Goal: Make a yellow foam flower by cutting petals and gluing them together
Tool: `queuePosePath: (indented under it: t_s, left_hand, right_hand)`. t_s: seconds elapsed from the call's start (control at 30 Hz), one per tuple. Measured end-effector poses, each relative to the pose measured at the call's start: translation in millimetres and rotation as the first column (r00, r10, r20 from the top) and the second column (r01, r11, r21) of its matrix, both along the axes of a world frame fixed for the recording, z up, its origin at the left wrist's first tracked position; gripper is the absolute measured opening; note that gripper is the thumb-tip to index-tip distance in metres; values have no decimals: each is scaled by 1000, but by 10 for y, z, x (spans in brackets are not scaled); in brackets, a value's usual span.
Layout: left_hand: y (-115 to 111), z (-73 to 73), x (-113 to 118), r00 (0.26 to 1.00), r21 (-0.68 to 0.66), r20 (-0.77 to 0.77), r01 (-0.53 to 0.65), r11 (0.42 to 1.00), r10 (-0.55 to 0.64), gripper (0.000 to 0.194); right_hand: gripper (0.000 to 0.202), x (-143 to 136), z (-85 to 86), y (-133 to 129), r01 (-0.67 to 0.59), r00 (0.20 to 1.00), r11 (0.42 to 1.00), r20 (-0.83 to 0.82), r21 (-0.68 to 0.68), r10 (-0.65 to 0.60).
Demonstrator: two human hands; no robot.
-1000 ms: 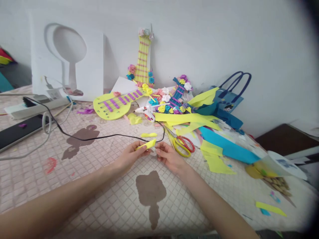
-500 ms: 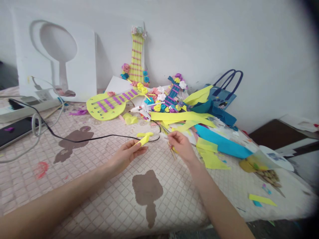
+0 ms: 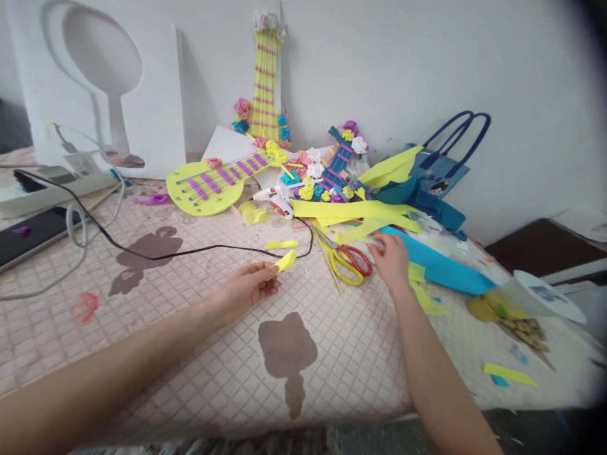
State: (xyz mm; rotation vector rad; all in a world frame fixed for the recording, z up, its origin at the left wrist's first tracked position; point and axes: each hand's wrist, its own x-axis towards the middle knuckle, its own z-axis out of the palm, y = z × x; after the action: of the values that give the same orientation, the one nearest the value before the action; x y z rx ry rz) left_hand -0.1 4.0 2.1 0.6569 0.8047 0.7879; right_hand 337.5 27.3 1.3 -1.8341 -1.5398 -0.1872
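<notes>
My left hand [image 3: 253, 283] pinches a small yellow paper piece [image 3: 286, 260] above the quilted tablecloth. Just behind it lies another yellow strip [image 3: 282, 244], beside a black cable [image 3: 222, 246]. My right hand [image 3: 391, 256] is over the blue paper strip [image 3: 441, 268], with its fingers bent; a pale scrap seems to be at the fingertips, too small to make out. Left of that hand lie scissors [image 3: 351, 264] with red and yellow handles and a thin wooden stick [image 3: 334, 268]. A white glue gun [image 3: 277, 199] rests farther back.
A yellow paper guitar [image 3: 203, 189] lies at the back, near paper flowers [image 3: 315, 169] and another yellow guitar [image 3: 265, 88] against the wall. A blue bag [image 3: 443, 174] stands at back right. At left are a phone [image 3: 35, 234] and a power strip [image 3: 52, 189].
My right hand has moved right, away from the left hand, uncovering the scissors. My left hand still holds the yellow piece. The view has shifted slightly.
</notes>
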Motion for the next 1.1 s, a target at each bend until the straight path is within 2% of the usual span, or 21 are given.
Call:
queuePosePath:
  t_s: [0.07,0.1,0.13,0.17,0.2,0.27,0.3,0.37,0.43,0.53,0.63,0.7,0.77,0.83,0.9,1.0,1.1]
  left_hand:
    - [-15,16,13,1000,-18,14,8,1000,-8,9]
    - [-21,20,19,1000,-23,20,15,1000,-14,8]
    - [-26,22,22,999,-24,25,24,999,-23,8]
    - [-30,23,25,999,-24,26,30,999,-29,9]
    - [-33,22,26,999,-24,24,35,999,-34,9]
    - [-39,15,26,999,-23,13,42,999,-42,9]
    - [-43,10,25,999,-24,7,49,999,-49,9]
    - [-52,-2,22,997,-21,4,79,997,-79,10]
    - [-60,-10,21,992,-13,10,128,992,-127,11]
    - [-65,-10,21,982,28,-22,186,982,-185,15]
    - [-59,7,17,964,193,-180,228,954,-194,21]
    - [-54,28,6,925,371,-349,281,885,-147,24]
    - [-54,53,-10,859,528,-509,355,772,-48,25]
    - [-57,74,-27,806,638,-589,419,646,59,23]
    - [-60,83,-41,789,702,-602,450,553,123,21]
    - [-61,70,-56,783,736,-601,463,494,161,18]
    - [-63,46,-65,732,739,-647,533,412,214,18]
  right_hand:
    - [20,-213,84,-70,-26,998,997,-49,76,30]
    - [20,-353,123,-116,-86,990,992,-101,95,95]
    - [20,-509,155,-168,-187,965,979,-171,84,199]
    - [22,-675,178,-222,-333,906,942,-259,52,334]
    - [26,-841,194,-275,-482,820,876,-337,27,462]
    - [42,-1136,203,-366,-707,652,707,-386,2,653]
    - [44,-1250,199,-400,-769,593,639,-378,-3,711]
    - [34,-1398,181,-440,-825,532,565,-347,-9,772]
    - [21,-1451,159,-453,-825,538,565,-317,-10,781]
    - [12,-1441,140,-450,-799,576,601,-299,-12,760]
    - [11,-1423,147,-454,-791,589,612,-294,-17,753]
    - [10,-1423,157,-463,-789,592,614,-292,-19,751]
    - [10,-1425,163,-472,-786,596,618,-292,-21,748]
    - [10,-1429,161,-478,-782,603,623,-292,-30,742]
    - [10,-1434,150,-481,-780,607,625,-297,-41,737]
    - [9,-1451,126,-482,-782,603,621,-318,-55,731]
    - [9,-1476,105,-489,-780,598,622,-370,-68,711]
